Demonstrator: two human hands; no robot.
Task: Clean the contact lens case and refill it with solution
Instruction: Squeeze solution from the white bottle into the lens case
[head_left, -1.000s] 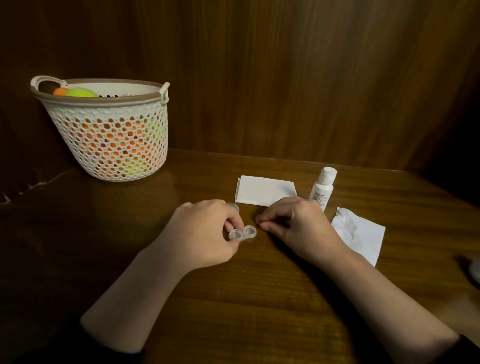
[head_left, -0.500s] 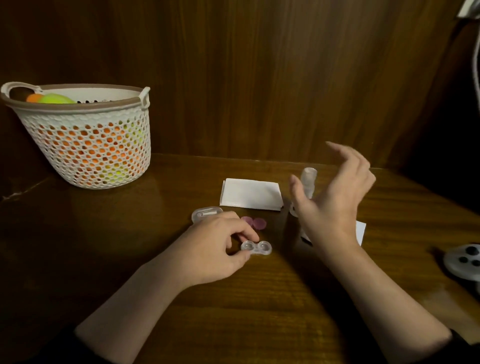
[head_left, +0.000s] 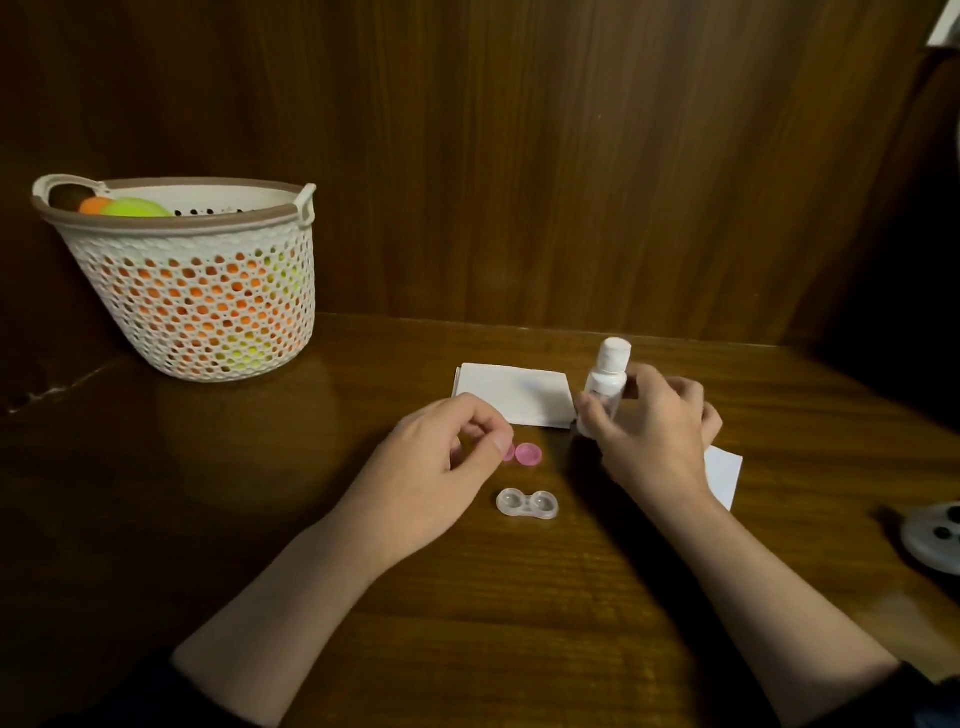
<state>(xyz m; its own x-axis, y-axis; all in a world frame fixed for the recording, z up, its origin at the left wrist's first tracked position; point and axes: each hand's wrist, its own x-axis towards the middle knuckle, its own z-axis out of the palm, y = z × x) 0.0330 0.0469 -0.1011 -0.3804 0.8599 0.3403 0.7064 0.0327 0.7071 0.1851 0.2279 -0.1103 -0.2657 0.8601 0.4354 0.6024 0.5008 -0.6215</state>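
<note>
Far off to the left of my left hand (head_left: 441, 467), a white mesh basket (head_left: 197, 291) of orange and yellow-green balls stands on the counter (head_left: 467, 623) against the wooden wall. My left hand rests on the counter with its fingers loosely curled and nothing in them, as far as I can tell; the thumb tip lies just beside two pink caps (head_left: 524, 454) that sit side by side. Nearer to me, between my two hands, the clear contact lens case (head_left: 527, 503) lies uncapped, both wells facing up, touched by neither hand. Beyond the caps lies a folded white tissue (head_left: 514, 397). My right hand (head_left: 652, 436) grips the white solution bottle (head_left: 605, 382) upright, cap on. A second white tissue (head_left: 724, 475) shows from under that hand's right side.
</note>
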